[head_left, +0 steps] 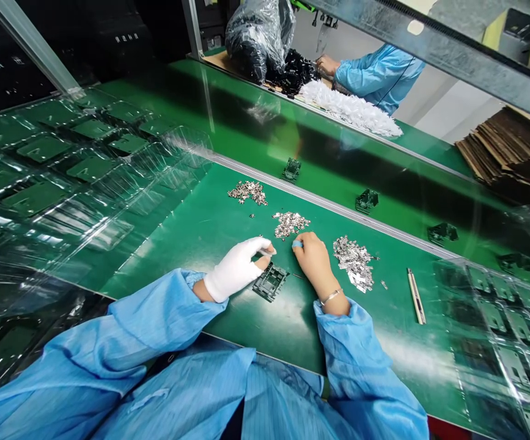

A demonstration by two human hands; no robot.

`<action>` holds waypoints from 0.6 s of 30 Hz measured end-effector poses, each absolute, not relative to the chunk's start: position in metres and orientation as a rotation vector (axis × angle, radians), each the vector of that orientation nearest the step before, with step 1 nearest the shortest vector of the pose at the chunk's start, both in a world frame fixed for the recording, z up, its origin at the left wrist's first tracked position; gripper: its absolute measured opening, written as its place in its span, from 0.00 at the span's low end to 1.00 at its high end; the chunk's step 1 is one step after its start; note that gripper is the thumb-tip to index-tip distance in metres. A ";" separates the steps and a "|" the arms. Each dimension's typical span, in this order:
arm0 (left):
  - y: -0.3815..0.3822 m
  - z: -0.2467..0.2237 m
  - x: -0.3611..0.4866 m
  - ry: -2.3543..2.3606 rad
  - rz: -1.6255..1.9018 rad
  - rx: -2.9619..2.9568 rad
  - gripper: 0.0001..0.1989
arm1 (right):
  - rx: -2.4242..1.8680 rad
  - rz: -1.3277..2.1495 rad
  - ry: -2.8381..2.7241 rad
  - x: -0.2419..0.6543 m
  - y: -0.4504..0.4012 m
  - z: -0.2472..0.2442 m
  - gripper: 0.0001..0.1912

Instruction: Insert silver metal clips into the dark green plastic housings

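Note:
My left hand (239, 269), in a white glove with bare fingertips, is above the upper left edge of a dark plastic frame-like part (271, 282) on the green table. Its thumb and fingers are drawn together; whatever is between them is too small to make out. My right hand (314, 260) is bare, with blue tape on one finger. Its fingers are curled together beside the middle pile of small metal pieces (291, 224), and their tips are partly hidden. Right of this hand lies a pile of flat silver pieces (354, 263); farther back is another metal pile (247, 192).
Clear plastic trays (63, 159) cover the left side; more trays (512, 311) lie right. A pen-like tool (415, 296) rests near the right trays. Dark parts (366, 200) sit on the belt beyond the metal rail (329, 203). A co-worker's blue sleeve (375, 73) is across.

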State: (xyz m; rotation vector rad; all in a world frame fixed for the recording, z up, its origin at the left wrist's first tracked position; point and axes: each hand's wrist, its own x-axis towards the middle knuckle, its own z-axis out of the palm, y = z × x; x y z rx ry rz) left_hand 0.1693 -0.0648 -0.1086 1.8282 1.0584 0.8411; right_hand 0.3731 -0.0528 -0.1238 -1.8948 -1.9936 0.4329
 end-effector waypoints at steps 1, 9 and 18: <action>-0.065 -0.107 0.166 1.036 0.820 1.860 0.10 | -1.822 0.519 -1.927 0.377 -0.060 -0.120 0.06; -0.072 -0.117 0.161 0.865 0.385 2.175 0.30 | -1.344 0.839 -1.741 0.376 -0.115 -0.103 0.04; -0.082 -0.124 0.177 0.893 0.735 2.265 0.21 | -1.270 0.598 -1.940 0.366 -0.117 -0.111 0.06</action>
